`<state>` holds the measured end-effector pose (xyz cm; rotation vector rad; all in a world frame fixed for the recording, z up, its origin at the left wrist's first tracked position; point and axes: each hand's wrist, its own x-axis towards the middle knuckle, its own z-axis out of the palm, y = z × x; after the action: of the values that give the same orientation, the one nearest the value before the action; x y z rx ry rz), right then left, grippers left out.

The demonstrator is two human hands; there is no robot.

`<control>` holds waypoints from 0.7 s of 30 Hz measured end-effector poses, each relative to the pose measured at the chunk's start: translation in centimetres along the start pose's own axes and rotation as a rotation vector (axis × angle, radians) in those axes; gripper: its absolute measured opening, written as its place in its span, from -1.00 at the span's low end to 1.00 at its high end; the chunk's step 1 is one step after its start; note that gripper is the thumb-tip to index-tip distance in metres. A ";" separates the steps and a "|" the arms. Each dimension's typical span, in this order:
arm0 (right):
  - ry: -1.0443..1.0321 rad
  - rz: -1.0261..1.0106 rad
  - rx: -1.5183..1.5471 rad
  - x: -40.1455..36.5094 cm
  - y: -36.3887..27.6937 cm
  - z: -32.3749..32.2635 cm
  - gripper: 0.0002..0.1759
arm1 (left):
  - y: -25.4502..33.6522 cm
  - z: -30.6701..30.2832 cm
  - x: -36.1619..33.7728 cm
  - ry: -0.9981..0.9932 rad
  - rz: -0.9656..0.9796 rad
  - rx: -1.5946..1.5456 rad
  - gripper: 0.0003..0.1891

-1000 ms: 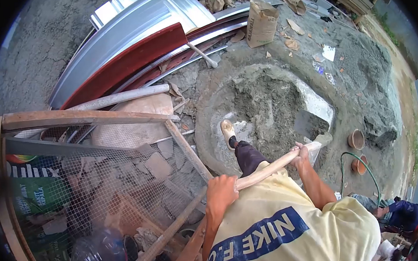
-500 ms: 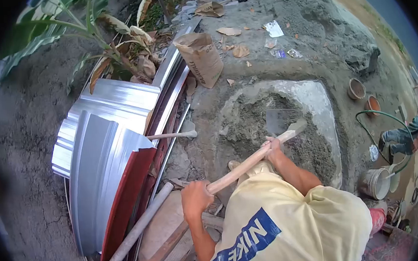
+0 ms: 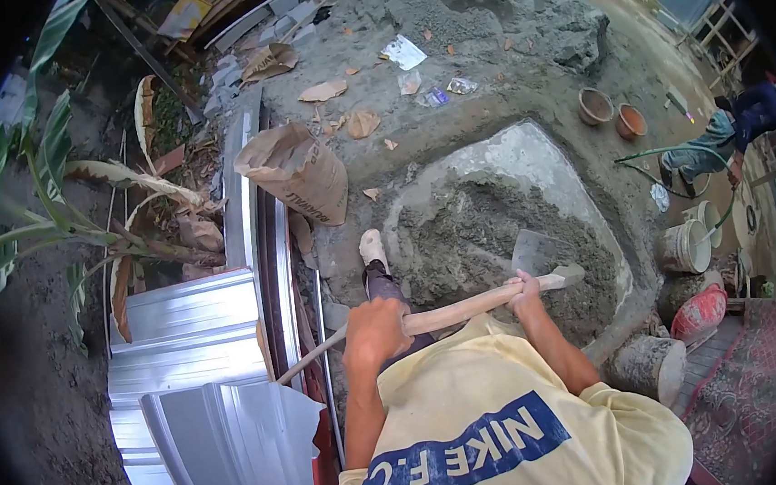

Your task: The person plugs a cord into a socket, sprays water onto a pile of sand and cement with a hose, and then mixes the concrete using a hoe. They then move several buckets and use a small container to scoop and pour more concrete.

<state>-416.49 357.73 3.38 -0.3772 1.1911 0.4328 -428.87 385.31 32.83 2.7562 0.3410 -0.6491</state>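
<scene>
Both of my hands grip a hoe with a pale wooden handle (image 3: 457, 313). My left hand (image 3: 377, 330) is wrapped round the handle near its rear end. My right hand (image 3: 525, 294) closes round it farther up, near the head. The hoe's flat metal blade (image 3: 539, 253) lies over a heap of wet grey mortar (image 3: 460, 228). This mix spreads on a pale concrete slab (image 3: 527, 149). At the slab's left edge stands my shoe (image 3: 372, 248). Beyond my left hand, a thin stick (image 3: 310, 356) reaches over the metal sheets.
Corrugated metal sheets (image 3: 186, 336) lie at the left beside a leafy plant (image 3: 58, 214). A paper cement bag (image 3: 296, 172) stands upright behind them. To the right are buckets (image 3: 685, 246), two pots (image 3: 596, 106) and a person (image 3: 748, 127) near a green hose (image 3: 727, 202). A sand pile (image 3: 516, 13) rises behind.
The view has turned, and the scene sits differently in it. My left hand has come up and the hoe handle lies more level. My shoe and lower leg now show left of the slab.
</scene>
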 end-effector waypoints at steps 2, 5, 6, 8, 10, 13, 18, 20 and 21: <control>0.034 -0.066 0.110 0.2 -0.6 -0.6 -0.68 | -0.8 -1.0 4.0 -0.093 0.159 0.038 -0.66; 0.102 -0.225 0.312 0.0 1.0 -0.1 -0.68 | -3.0 -3.9 11.2 -0.209 0.387 0.095 -0.69; 0.142 -0.298 0.365 -0.6 2.0 1.3 -0.68 | -3.8 -5.2 13.9 -0.212 0.478 0.111 -0.72; 0.171 -0.302 0.519 -1.2 3.5 3.3 -0.68 | -5.3 -7.3 19.6 -0.337 0.542 0.158 -0.68; 0.257 -0.351 0.585 -1.2 5.7 4.8 -0.67 | -7.1 -10.0 23.2 -0.366 0.622 0.174 -0.65; 0.297 -0.358 0.669 -2.5 8.9 7.0 -0.70 | -9.6 -13.2 26.8 -0.417 0.700 0.176 -0.62; 0.292 -0.348 0.734 -4.2 12.7 9.3 -0.68 | -10.7 -17.3 29.4 -0.512 0.741 0.182 -0.60; 0.284 -0.395 0.752 -4.6 13.9 9.2 -0.70 | -10.4 -18.4 29.6 -0.529 0.805 0.226 -0.59; 0.290 -0.399 0.754 -4.7 14.1 8.8 -0.70 | -10.1 -18.3 29.7 -0.535 0.810 0.224 -0.59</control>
<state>-418.11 373.59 9.94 -0.0108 1.4240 -0.4339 -398.64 405.51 32.49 2.4349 -0.9491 -1.1537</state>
